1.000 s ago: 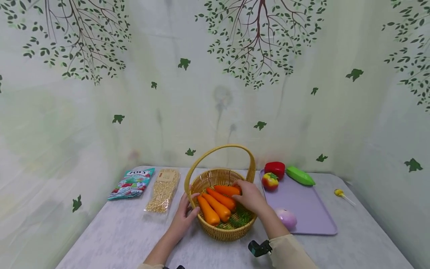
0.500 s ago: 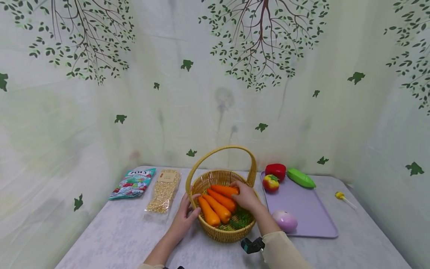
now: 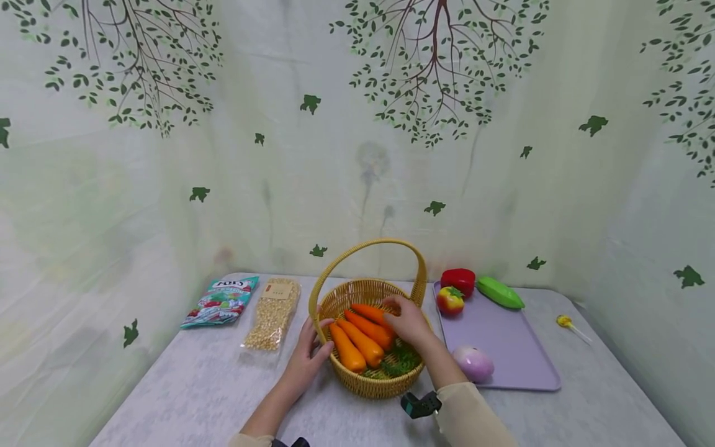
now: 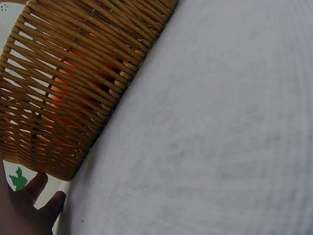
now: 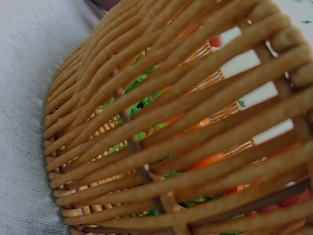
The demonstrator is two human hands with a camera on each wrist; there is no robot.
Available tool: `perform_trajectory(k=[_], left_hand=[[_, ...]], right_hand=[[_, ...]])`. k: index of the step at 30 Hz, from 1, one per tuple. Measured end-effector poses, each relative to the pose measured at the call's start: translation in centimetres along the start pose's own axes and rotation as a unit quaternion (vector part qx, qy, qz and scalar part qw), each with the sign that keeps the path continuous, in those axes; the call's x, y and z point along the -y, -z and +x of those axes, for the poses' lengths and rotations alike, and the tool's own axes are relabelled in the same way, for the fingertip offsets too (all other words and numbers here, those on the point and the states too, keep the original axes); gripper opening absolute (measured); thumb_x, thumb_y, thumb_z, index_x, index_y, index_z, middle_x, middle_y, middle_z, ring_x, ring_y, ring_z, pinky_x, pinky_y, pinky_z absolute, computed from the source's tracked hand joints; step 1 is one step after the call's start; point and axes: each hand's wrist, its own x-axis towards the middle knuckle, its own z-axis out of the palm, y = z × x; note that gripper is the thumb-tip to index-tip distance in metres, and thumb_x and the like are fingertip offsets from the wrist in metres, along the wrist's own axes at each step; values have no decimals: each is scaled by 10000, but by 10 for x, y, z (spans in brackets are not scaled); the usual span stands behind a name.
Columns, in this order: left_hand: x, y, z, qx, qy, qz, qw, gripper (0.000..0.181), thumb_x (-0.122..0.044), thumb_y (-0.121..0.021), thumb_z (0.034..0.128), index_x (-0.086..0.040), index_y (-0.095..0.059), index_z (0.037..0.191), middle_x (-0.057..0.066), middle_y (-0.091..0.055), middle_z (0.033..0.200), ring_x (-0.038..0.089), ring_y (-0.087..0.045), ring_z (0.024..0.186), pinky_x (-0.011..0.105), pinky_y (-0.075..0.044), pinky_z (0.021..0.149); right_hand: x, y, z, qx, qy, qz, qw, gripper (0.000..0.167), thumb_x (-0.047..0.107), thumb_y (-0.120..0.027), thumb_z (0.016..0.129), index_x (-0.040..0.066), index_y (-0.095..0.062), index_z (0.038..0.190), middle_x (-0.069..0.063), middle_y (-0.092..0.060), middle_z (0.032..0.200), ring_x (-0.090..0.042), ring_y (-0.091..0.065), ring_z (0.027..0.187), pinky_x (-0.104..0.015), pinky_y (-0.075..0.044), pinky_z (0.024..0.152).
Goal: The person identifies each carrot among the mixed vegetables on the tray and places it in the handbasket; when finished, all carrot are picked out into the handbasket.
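Note:
A round wicker basket [image 3: 374, 388] with a tall arched handle stands on the table, holding several orange carrots [image 3: 349, 347] and green leafy tops. My left hand [image 3: 304, 357] grips its left side at the foot of the handle, thumb toward me. In the left wrist view, two fingertips of the left hand [image 4: 36, 200] show beside the wicker wall. Inside the basket, my right hand [image 3: 410, 321] pinches the thick end of the rearmost carrot [image 3: 368, 312], partly covering it. The right wrist view is filled by the basket's weave [image 5: 161, 132], with green and orange behind it.
Right of the basket lies a purple tray [image 3: 503, 347] with a red pepper [image 3: 459, 279], a red-yellow fruit [image 3: 450, 301], a green vegetable [image 3: 499, 292] and a purple onion [image 3: 473, 364]. A lollipop [image 3: 565, 321] lies beyond. At left are a candy bag [image 3: 220, 301] and a kernel pack [image 3: 272, 313].
The rearmost carrot has turned from nearly level to a slant closer to the others, its thick end lower under my right hand. The left hand and basket have barely moved.

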Motion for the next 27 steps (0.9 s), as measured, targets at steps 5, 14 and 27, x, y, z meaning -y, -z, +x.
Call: perform_trajectory(k=[5, 14, 27], left_hand=[[-1, 0, 0, -10, 23, -28, 10000, 436, -214, -573, 1004, -233, -496, 1432, 49, -147, 1686, 345, -245, 1514, 459, -441, 1101], [-1, 2, -2, 100, 210, 20, 9997, 438, -227, -583, 1003, -299, -487, 1424, 31, -135, 1689, 323, -248, 1524, 462, -417, 1124], [-17, 24, 4, 608, 531, 917, 9925, 519, -406, -607, 978, -216, -501, 1450, 7, -134, 1693, 359, -268, 1515, 642, -300, 1150]], right_hand=[[2, 3, -1, -560, 217, 321, 9977, 248, 136, -623, 951, 103, -689, 1188, -79, -717, 1198, -270, -633, 1179, -482, -480, 1042], [4, 14, -22, -1124, 535, 507, 9909, 184, 127, -600, 967, 173, -739, 1078, 11, -742, 1115, -171, -648, 1030, -333, -536, 895], [-7, 63, -49, -1453, 1470, -493, 9772, 193, 54, -618, 947, 144, -732, 1074, -12, -716, 1172, -213, -634, 1127, -437, -552, 898]])
